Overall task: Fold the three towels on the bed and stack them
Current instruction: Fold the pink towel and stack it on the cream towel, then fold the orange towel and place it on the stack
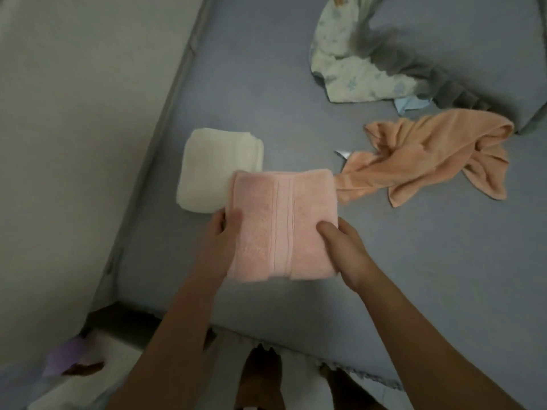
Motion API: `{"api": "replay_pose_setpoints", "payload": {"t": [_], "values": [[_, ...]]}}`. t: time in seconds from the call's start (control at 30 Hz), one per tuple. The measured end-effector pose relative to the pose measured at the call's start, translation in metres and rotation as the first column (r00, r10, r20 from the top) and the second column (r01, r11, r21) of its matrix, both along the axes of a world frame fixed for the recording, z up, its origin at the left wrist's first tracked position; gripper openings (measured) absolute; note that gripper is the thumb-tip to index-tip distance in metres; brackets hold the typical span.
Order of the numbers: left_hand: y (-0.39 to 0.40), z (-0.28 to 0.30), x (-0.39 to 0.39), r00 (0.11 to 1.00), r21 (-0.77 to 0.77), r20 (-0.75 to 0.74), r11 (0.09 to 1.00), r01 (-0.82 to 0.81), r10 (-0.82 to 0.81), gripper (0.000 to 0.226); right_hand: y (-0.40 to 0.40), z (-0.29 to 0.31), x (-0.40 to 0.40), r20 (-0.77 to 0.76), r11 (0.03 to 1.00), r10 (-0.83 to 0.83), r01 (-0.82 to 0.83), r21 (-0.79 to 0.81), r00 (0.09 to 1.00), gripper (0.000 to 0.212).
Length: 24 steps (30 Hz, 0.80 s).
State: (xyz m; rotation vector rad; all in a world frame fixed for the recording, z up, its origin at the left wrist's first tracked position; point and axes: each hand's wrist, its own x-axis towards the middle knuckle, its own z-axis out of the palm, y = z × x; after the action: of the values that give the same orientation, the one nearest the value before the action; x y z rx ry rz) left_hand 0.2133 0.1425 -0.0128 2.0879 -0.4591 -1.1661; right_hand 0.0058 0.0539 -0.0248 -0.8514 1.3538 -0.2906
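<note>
A folded pink towel (281, 223) is held between both hands above the grey bed (414, 261). My left hand (222, 232) grips its left edge, thumb on top. My right hand (343, 247) grips its right edge, thumb on top, fingers hidden underneath. A folded cream towel (216, 164) lies on the bed just beyond and to the left, its near right corner covered by the pink towel. An orange towel (429, 155) lies crumpled and unfolded to the right.
A patterned light blanket (349, 63) and a dark grey cloth (414, 66) lie at the far right by a pillow (473, 39). The bed's left edge runs beside a pale wall (74, 128). A purple object (65, 359) sits on the floor at lower left.
</note>
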Motion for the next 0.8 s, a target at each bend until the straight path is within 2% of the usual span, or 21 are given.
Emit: {"api": "replay_pose_setpoints", "payload": {"t": [0.13, 0.2, 0.27, 0.33, 0.4, 0.47, 0.6, 0.7, 0.73, 0.8], "values": [[-0.041, 0.008, 0.101, 0.992, -0.142, 0.122, 0.990, 0.001, 0.017, 0.036, -0.035, 0.009, 0.103, 0.034, 0.996, -0.025, 0.028, -0.088, 0.999, 0.015], [-0.060, 0.001, 0.142, 0.980, -0.185, 0.199, 0.983, 0.008, 0.029, 0.039, -0.048, 0.001, 0.144, 0.022, 0.993, -0.031, 0.033, -0.115, 0.999, 0.019], [-0.075, -0.016, 0.170, 0.966, -0.185, 0.258, 0.983, 0.021, 0.028, 0.040, -0.053, -0.017, 0.177, -0.085, 0.987, 0.009, -0.022, -0.158, 0.996, 0.029], [-0.082, -0.042, 0.182, 0.958, -0.119, 0.286, 0.991, 0.064, -0.028, 0.035, -0.052, -0.039, 0.197, -0.258, 0.972, 0.085, -0.137, -0.190, 0.963, 0.040], [-0.081, -0.075, 0.183, 0.958, -0.007, 0.267, 0.994, 0.108, -0.102, 0.036, -0.047, -0.063, 0.204, -0.433, 0.960, 0.170, -0.248, -0.131, 0.885, 0.052], [-0.079, -0.103, 0.180, 0.953, 0.033, 0.267, 0.990, 0.138, -0.142, 0.038, -0.044, -0.081, 0.206, -0.510, 0.960, 0.217, -0.277, -0.045, 0.832, 0.055], [-0.085, -0.116, 0.185, 0.922, 0.109, 0.342, 0.982, 0.152, -0.181, 0.041, -0.054, -0.091, 0.208, -0.522, 0.954, 0.258, -0.300, 0.004, 0.813, 0.055], [-0.086, -0.098, 0.182, 0.921, 0.120, 0.351, 0.983, 0.135, -0.170, 0.051, -0.060, -0.080, 0.193, -0.384, 0.961, 0.257, -0.278, 0.001, 0.887, 0.057], [-0.086, -0.088, 0.178, 0.892, 0.104, 0.424, 0.987, 0.126, -0.159, 0.059, -0.061, -0.074, 0.183, -0.343, 0.961, 0.251, -0.276, -0.024, 0.905, 0.057], [-0.087, -0.065, 0.165, 0.749, 0.061, 0.642, 0.985, 0.159, -0.161, 0.065, -0.063, -0.060, 0.156, -0.350, 0.948, 0.232, -0.291, -0.126, 0.907, 0.050]]}}
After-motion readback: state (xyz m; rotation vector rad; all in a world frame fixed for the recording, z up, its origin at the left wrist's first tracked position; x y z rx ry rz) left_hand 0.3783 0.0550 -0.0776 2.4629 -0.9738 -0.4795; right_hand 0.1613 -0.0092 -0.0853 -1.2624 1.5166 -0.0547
